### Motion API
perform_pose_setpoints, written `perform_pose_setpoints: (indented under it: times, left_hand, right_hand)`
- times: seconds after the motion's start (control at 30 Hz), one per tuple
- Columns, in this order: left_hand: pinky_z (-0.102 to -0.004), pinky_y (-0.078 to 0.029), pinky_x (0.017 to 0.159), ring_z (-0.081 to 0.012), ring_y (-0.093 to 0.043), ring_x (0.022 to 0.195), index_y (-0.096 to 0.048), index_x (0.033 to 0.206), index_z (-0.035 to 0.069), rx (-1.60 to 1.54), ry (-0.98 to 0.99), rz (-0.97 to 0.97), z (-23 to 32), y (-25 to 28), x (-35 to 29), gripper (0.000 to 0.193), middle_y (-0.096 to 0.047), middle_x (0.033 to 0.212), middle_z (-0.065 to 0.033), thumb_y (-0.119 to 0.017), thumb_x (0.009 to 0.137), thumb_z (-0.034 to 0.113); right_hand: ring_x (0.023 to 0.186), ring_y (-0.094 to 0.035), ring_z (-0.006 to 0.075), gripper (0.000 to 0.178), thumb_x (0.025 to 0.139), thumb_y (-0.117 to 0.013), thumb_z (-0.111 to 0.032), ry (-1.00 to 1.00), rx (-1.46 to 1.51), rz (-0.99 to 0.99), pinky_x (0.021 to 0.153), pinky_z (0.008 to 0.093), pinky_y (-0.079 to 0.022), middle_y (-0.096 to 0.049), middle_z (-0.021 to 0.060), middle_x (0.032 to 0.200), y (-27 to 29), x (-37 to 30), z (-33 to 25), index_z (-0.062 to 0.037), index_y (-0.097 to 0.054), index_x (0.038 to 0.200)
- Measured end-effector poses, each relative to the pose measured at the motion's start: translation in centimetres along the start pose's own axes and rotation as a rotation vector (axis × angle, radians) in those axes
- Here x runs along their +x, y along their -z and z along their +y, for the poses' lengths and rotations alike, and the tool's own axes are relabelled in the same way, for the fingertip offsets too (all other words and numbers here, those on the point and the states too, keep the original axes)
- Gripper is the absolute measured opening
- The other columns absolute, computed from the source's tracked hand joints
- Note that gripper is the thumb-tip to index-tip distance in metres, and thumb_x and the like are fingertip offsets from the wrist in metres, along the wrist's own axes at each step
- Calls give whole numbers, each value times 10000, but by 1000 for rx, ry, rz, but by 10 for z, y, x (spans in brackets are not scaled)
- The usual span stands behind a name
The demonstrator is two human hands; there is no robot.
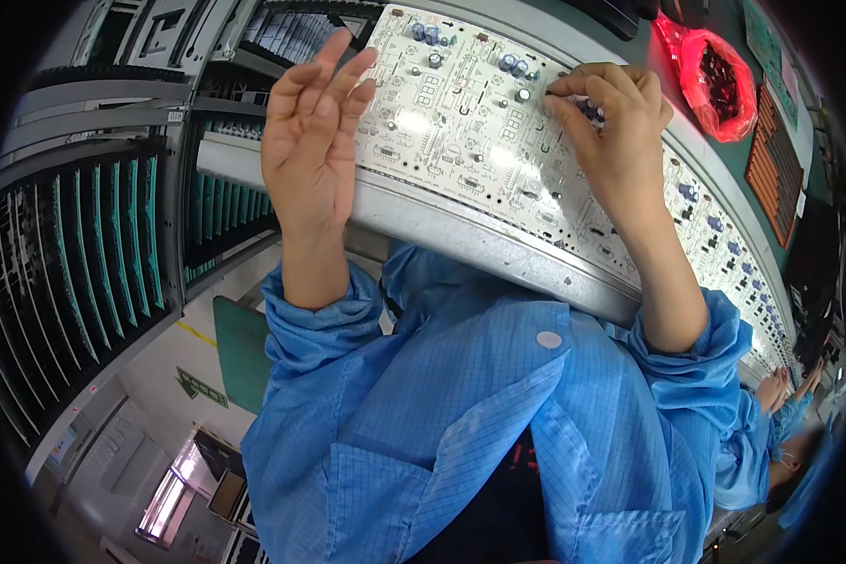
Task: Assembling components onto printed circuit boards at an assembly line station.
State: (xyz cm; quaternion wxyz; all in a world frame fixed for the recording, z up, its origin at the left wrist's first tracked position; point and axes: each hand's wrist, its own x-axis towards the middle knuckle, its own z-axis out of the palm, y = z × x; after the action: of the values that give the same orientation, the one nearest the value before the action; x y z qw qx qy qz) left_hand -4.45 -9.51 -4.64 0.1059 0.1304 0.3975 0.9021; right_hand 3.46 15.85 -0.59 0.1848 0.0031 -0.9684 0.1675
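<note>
A long white circuit board panel (414, 122) lies on a metal conveyor rail, fitted with small parts such as blue and dark capacitors (513, 66). My right hand (620, 122) is over its middle, with thumb and forefinger pinched close to the board surface. Anything between those fingertips is too small to make out. Beside the panel's left end, my left hand (312, 150) is raised with the palm turned up and the fingers apart. Its thumb lies across the palm, and I see nothing held there.
A red plastic bag (714, 85) of dark small parts sits past the rail, near an orange-brown slatted tray (775, 160). Racks of upright green boards (113, 244) stand at left. More panels (714, 230) run down the line at right, where another person's hands (775, 387) are working.
</note>
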Motion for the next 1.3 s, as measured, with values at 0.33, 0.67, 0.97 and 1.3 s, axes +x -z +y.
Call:
perform_pose_setpoints:
  times: [0.33,0.67,0.97,1.3]
  left_hand:
    - [-439,-455,1067,-390,-465,1303,-458,1231,-17,166,-44,42,-1,2,-2,259,-377,1444,-293,-443,974,-33]
    - [-462,-448,1066,-390,-467,1302,-453,1231,-24,246,-115,60,-3,1,-6,249,-396,1423,-305,-447,982,-9]
    - [-471,-439,1065,-400,-462,1303,-451,1225,-25,288,-104,69,-5,1,-7,241,-398,1415,-314,-440,985,-7]
    - [-472,-436,1062,-415,-455,1306,-454,1212,-22,304,-77,71,-2,1,-7,234,-401,1409,-320,-428,979,-21]
  right_hand:
    - [936,-505,227,120,777,-757,-136,-32,-16,-31,923,392,-307,-669,-11,970,-11,7,-4,-93,-724,884]
    - [951,-507,228,109,779,-747,-111,-49,-14,-64,917,388,-295,-665,9,968,-12,10,-10,-74,-719,878]
    - [954,-510,231,96,778,-740,-96,-105,-56,-80,913,395,-292,-664,13,950,-10,13,-18,-69,-717,867]
    - [942,-520,233,93,769,-742,-83,-152,-98,-97,905,398,-299,-665,16,943,-11,15,-22,-70,-714,857]
